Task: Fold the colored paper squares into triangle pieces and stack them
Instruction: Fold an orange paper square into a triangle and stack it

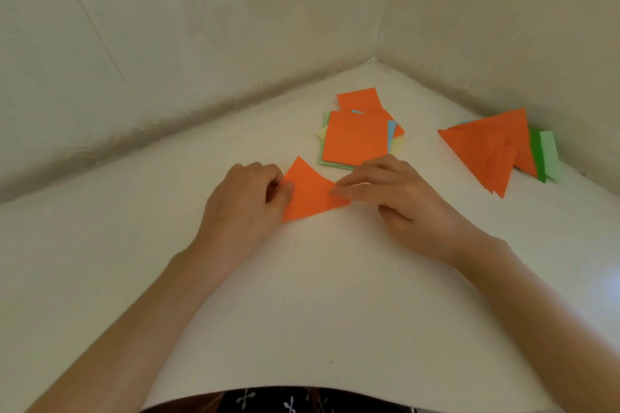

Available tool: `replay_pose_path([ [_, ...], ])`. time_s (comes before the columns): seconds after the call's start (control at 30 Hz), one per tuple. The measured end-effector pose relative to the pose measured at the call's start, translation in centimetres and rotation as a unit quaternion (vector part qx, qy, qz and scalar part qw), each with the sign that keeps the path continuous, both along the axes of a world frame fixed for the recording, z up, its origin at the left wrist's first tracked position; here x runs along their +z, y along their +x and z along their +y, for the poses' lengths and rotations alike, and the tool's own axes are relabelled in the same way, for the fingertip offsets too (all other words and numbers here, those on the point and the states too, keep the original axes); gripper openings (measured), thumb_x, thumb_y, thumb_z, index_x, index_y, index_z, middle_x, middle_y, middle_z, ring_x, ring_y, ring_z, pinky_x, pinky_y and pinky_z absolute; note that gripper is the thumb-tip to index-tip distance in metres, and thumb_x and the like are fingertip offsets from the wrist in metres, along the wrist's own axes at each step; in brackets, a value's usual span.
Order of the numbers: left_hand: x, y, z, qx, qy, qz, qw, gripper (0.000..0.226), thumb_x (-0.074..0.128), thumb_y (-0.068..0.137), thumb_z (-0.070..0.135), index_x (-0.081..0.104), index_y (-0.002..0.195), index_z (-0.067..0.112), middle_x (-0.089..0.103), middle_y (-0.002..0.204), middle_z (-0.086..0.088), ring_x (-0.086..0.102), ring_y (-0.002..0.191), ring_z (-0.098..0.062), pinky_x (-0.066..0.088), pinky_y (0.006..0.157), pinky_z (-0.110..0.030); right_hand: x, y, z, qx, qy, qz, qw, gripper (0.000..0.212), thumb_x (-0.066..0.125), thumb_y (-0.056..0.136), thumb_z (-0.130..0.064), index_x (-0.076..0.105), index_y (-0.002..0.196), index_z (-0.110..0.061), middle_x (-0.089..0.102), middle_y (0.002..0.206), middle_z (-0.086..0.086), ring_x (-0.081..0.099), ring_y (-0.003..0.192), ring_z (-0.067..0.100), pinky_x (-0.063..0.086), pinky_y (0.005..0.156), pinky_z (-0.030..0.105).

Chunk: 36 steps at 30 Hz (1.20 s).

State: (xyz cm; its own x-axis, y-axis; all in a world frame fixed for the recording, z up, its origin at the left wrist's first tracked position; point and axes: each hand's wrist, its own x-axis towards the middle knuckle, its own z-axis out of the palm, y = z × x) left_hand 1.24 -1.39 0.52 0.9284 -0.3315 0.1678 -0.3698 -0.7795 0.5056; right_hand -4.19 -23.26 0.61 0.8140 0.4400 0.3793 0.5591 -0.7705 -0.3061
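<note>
As the head view looks down, with 12 o'clock taken as away from the person, a strip of dark patterned cloth (pixel 285 401) shows at 6 o'clock, at the near edge of the white desk (pixel 318 295). Bare forearms reach in from 7 and 5 o'clock and meet near mid-desk.

Left hand (pixel 246 193): fingers curled, thumb and fingertips pinching the 9 o'clock corner of the orange triangle (pixel 308 196).

Right hand (pixel 396 198): fingers straight and flat, tips pressing on the 3 o'clock corner of the same piece; it grips nothing.

The orange triangle lies on the desk between the two hands, one point toward 12 o'clock.

At 1 o'clock from it, just beyond the right hand, sits the stack of squares (pixel 355 141). An orange sheet is on top, with pale green, yellow and blue edges showing beneath. Whether the right hand touches the stack cannot be told.

A second orange square (pixel 359 99) lies at the stack's far side, partly overlapped by it.

At 2 o'clock, well apart, is the pile of triangles (pixel 483 151). Orange pieces are on top and green pieces (pixel 545 154) stick out on its 3 o'clock side.

Pale walls (pixel 201 27) meet in a corner at 12 o'clock.
</note>
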Motion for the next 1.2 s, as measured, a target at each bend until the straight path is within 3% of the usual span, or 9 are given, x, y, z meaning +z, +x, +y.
replay_pose_path([
  [0.1,-0.4,-0.1,0.2,0.007,0.046,-0.047,0.998,0.015,0.056,0.091,0.031,0.052,0.083,0.019,0.048,0.084,0.000,0.046,0.088,-0.025,0.030,0.070,-0.032,-1.0,0.6,0.2,-0.003,-0.075,-0.032,0.997,0.063,0.028,0.067,0.000,0.070,0.110,-0.017,0.066,0.111,-0.001,0.047,0.102,0.019,0.041,0.083,0.035],
  [0.17,-0.3,-0.4,0.4,0.000,0.068,-0.126,0.990,0.011,0.065,0.085,0.021,0.057,0.091,0.015,0.051,0.091,-0.007,0.050,0.088,-0.031,0.033,0.072,-0.036,-1.2,0.8,0.3,-0.004,-0.070,-0.040,0.997,0.061,0.028,0.069,0.000,0.071,0.108,-0.016,0.066,0.110,0.001,0.047,0.100,0.019,0.042,0.082,0.037],
  [0.27,0.3,-1.1,0.1,-0.127,0.088,-0.256,0.954,0.019,0.060,0.077,0.004,0.063,0.093,0.013,0.058,0.096,-0.008,0.053,0.082,-0.029,0.032,0.070,-0.037,-1.1,0.8,0.5,0.003,0.005,0.011,1.000,0.062,0.022,0.073,-0.003,0.073,0.105,-0.014,0.066,0.107,0.004,0.053,0.092,0.026,0.043,0.080,0.036],
  [0.33,0.3,-1.5,-0.2,-0.221,0.126,-0.292,0.922,0.019,0.050,0.082,0.010,0.065,0.092,0.014,0.061,0.093,-0.005,0.055,0.078,-0.027,0.030,0.069,-0.036,-1.0,0.9,0.4,0.001,0.041,0.050,0.998,0.068,0.019,0.067,0.002,0.073,0.105,-0.015,0.065,0.108,0.005,0.053,0.090,0.029,0.042,0.082,0.038],
  [0.43,-0.3,-1.9,-0.4,-0.264,0.158,-0.255,0.917,0.028,0.042,0.087,0.020,0.067,0.100,0.015,0.060,0.090,-0.004,0.057,0.076,-0.026,0.029,0.069,-0.036,-0.9,1.2,0.4,-0.005,0.044,0.055,0.997,0.069,0.021,0.065,0.006,0.074,0.104,-0.015,0.065,0.107,0.004,0.054,0.089,0.031,0.044,0.082,0.044],
  [0.67,0.0,-1.8,3.0,-0.275,0.191,-0.216,0.917,0.040,0.038,0.089,0.023,0.067,0.116,0.018,0.063,0.102,-0.005,0.061,0.079,-0.025,0.041,0.072,-0.037,-1.0,1.3,0.5,0.011,0.002,-0.008,1.000,0.059,0.022,0.077,-0.004,0.075,0.100,-0.013,0.069,0.102,0.007,0.054,0.086,0.025,0.034,0.082,0.035],
  [0.9,0.2,-2.1,6.2,-0.259,0.243,-0.220,0.909,0.046,0.034,0.085,0.022,0.065,0.120,0.019,0.062,0.108,-0.005,0.059,0.092,-0.026,0.034,0.080,-0.038,-1.4,1.3,0.3,0.005,-0.032,-0.031,0.999,0.064,0.024,0.067,0.000,0.074,0.104,-0.015,0.068,0.105,0.004,0.044,0.093,0.014,0.027,0.089,0.025],
  [1.03,0.2,-2.3,7.9,-0.249,0.217,-0.210,0.920,0.043,0.037,0.084,0.021,0.068,0.114,0.018,0.063,0.107,-0.005,0.051,0.098,-0.023,0.033,0.083,-0.038,-1.4,1.3,0.4,0.000,-0.036,-0.039,0.999,0.061,0.026,0.069,0.001,0.074,0.104,-0.014,0.068,0.104,0.005,0.045,0.094,0.015,0.025,0.090,0.024],
  [1.2,1.4,-2.3,7.8,-0.241,0.146,-0.272,0.920,0.030,0.043,0.082,0.015,0.073,0.084,0.013,0.067,0.096,-0.004,0.054,0.089,-0.021,0.036,0.079,-0.036,-1.5,1.3,0.4,0.002,-0.040,-0.047,0.998,0.058,0.028,0.072,0.002,0.074,0.104,-0.013,0.068,0.104,0.005,0.045,0.093,0.015,0.026,0.088,0.025],
])
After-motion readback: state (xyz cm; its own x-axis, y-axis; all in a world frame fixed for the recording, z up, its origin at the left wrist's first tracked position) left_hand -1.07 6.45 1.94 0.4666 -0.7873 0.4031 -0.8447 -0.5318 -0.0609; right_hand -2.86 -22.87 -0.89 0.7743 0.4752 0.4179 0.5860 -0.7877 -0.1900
